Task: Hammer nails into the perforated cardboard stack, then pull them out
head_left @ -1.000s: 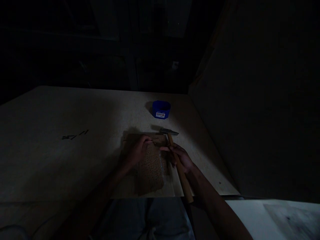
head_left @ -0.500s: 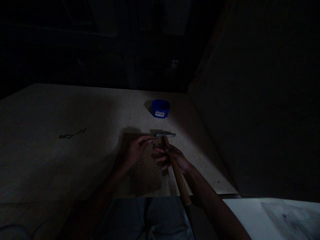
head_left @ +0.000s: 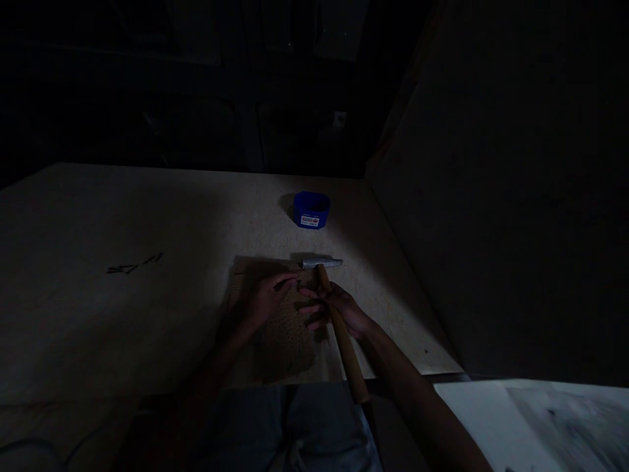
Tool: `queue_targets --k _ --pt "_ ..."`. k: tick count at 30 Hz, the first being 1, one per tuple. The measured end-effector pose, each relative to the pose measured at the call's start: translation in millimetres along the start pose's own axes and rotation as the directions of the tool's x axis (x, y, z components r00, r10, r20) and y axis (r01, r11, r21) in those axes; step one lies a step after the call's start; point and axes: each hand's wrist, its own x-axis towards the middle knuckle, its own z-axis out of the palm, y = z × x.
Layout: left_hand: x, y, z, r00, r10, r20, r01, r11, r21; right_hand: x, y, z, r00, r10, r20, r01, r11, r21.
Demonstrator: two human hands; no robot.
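My right hand (head_left: 344,309) is closed around the wooden handle of a hammer (head_left: 344,347), its other fingers stretched out to the left. The grey hammer head (head_left: 322,263) points away from me, over the far edge of a brown piece (head_left: 289,347) dotted with many small marks. Over that piece, my left hand (head_left: 270,295) is in a pinch, thumb and forefinger pressed together close to the right fingertips. Whatever sits in the pinch is too small and dark to make out.
A blue plastic tub (head_left: 311,211) with a white label stands behind the hammer on the pale tabletop (head_left: 206,216). Several thin dark nail-like pieces (head_left: 130,267) lie at the left. A tall dark panel (head_left: 501,196) rises along the right side.
The view has shifted slightly, so everything appears a little further left. Both hands keep nearly the same pose, the right one still holding the hammer.
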Motion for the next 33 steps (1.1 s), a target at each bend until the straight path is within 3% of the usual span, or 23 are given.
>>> queue_targets --k 11,19,22,28,33 --pt "-5 -8 0.2 0.996 0.085 -0.009 -0.084 0.996 0.035 0 -3 6 1.0 -0.009 0.01 0.009 1.0 0.001" --pt "-3 -16 1.1 0.968 0.253 0.006 -0.253 0.965 0.065 -1 -2 3 1.0 -0.01 -0.011 0.01 1.0 -0.016" --pt "-3 -17 2.2 0.97 0.241 0.013 -0.241 0.969 0.057 -1 -1 2 1.0 -0.018 -0.007 0.018 1.0 -0.025" --pt "-5 -17 8.1 0.994 0.107 -0.009 -0.106 0.994 0.021 -2 -2 4 0.999 -0.022 -0.029 0.02 0.999 -0.039" --pt "-5 -28 12.8 0.984 0.167 -0.063 -0.164 0.985 0.051 -4 0 7 0.998 -0.037 -0.042 0.033 0.995 -0.097"
